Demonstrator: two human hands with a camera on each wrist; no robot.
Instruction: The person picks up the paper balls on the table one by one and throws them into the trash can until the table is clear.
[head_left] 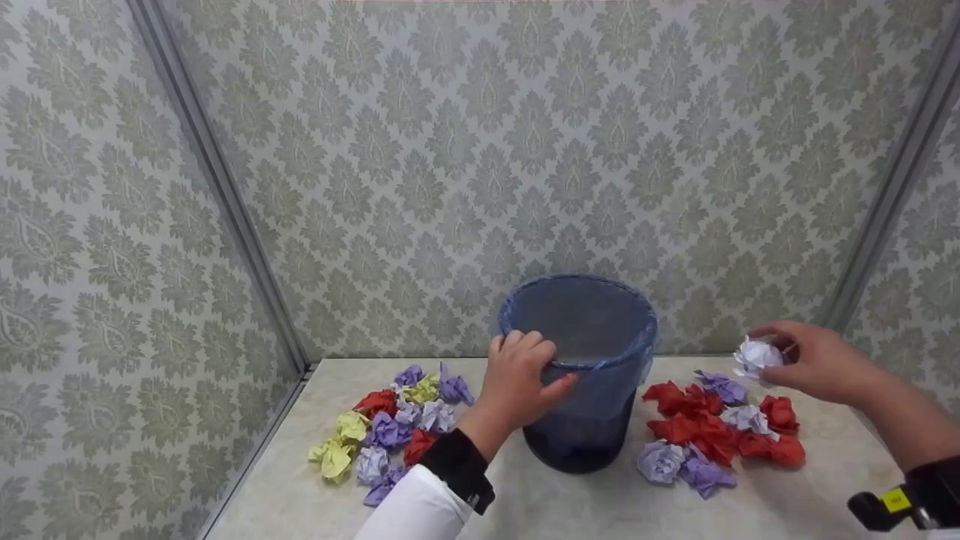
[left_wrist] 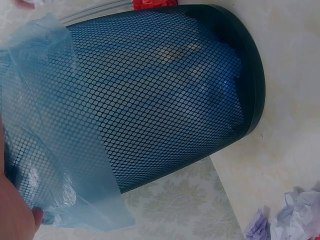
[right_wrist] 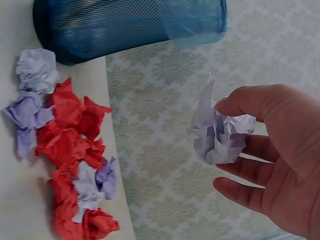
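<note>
A dark mesh wastebasket (head_left: 577, 442) lined with a blue plastic bag (left_wrist: 90, 150) stands upright on the table. My left hand (head_left: 523, 382) grips its near left rim, fingers over the edge and thumb along the front. Off to the right, my right hand (head_left: 829, 364) pinches a crumpled white paper ball (right_wrist: 220, 132) between thumb and fingers, raised above the right-hand paper pile. Below that hand lie red crumpled papers (head_left: 697, 427) mixed with purple and white ones. Through the mesh in the left wrist view, pale shapes show low inside the basket.
Left of the basket is another pile of crumpled papers, with yellow (head_left: 330, 457), purple (head_left: 388, 430), red and white balls. Patterned wall panels (head_left: 450, 150) rise behind the table (head_left: 285, 495) and on both sides.
</note>
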